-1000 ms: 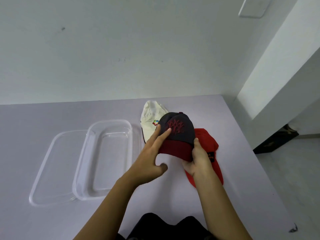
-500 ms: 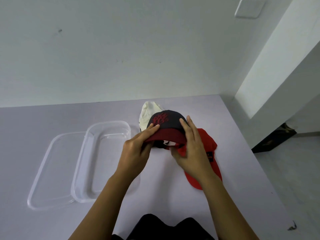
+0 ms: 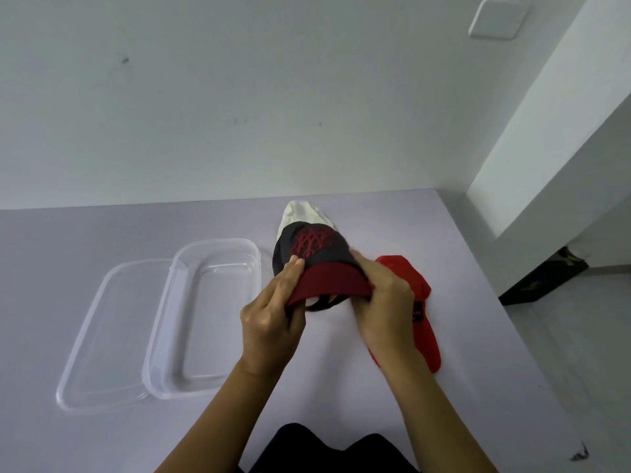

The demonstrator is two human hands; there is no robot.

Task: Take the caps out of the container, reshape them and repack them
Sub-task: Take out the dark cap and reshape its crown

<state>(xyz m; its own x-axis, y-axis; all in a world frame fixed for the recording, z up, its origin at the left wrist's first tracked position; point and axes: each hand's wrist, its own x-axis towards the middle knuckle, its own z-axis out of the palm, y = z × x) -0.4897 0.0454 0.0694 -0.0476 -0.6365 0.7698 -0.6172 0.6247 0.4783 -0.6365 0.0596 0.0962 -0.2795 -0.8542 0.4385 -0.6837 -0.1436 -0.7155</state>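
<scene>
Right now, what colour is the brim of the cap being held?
Dark red, on the black cap with red embroidery; the head view shows it.

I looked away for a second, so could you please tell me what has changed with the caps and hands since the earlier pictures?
The left hand, which was only touching the dark cap with its fingertips, now grips its brim, and the right hand has shifted to the brim's other side; the brim now faces the person. The white cap, red cap, container and lid stayed put.
</scene>
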